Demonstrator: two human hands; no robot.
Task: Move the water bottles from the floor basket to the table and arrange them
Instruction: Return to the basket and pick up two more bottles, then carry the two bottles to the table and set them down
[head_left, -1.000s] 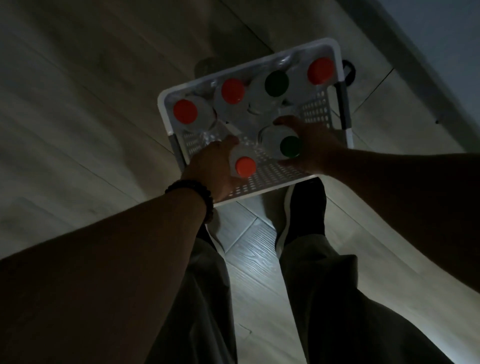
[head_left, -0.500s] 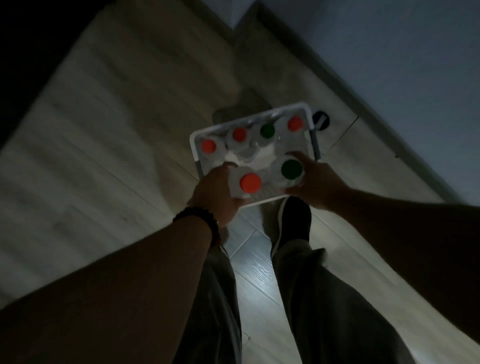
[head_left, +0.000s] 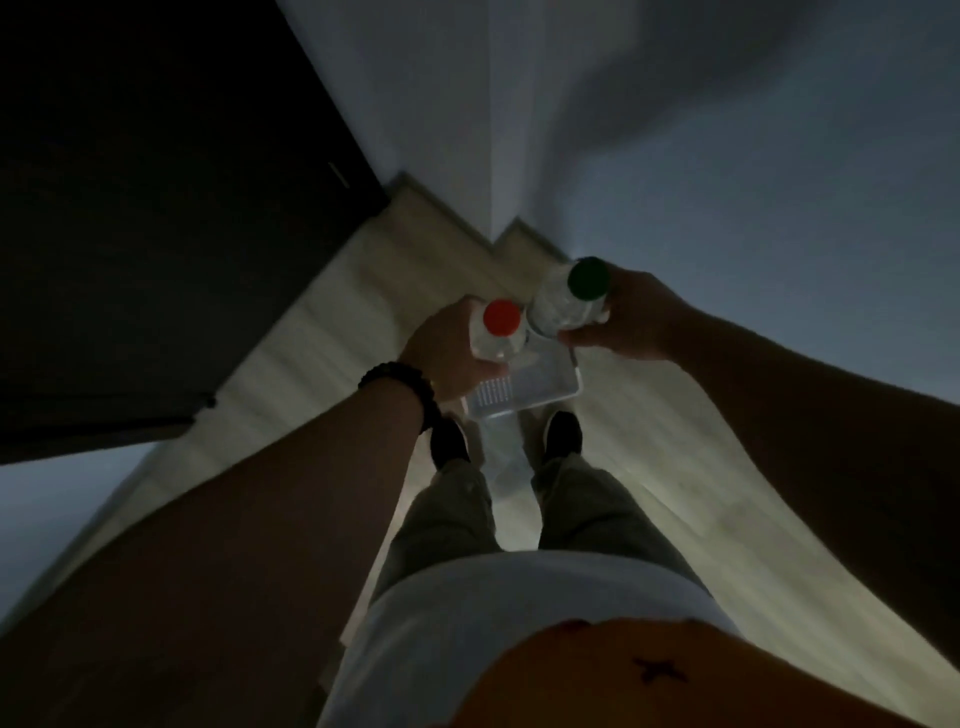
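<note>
A pale wood-plank floor (head_left: 322, 332) is seen in dim light. A white perforated basket (head_left: 524, 389) is set on it at twelve o'clock from two dark shoes (head_left: 562, 434), just beside them.

Dim, motion-blurred view with wide-angle edge distortion

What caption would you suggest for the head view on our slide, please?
Standing over the white basket, the left hand holds a red-capped bottle, the right hand a green-capped bottle.

Red-capped bottle (head_left: 496, 332) beside green-capped bottle (head_left: 569, 299), above white basket (head_left: 524, 387).
</note>
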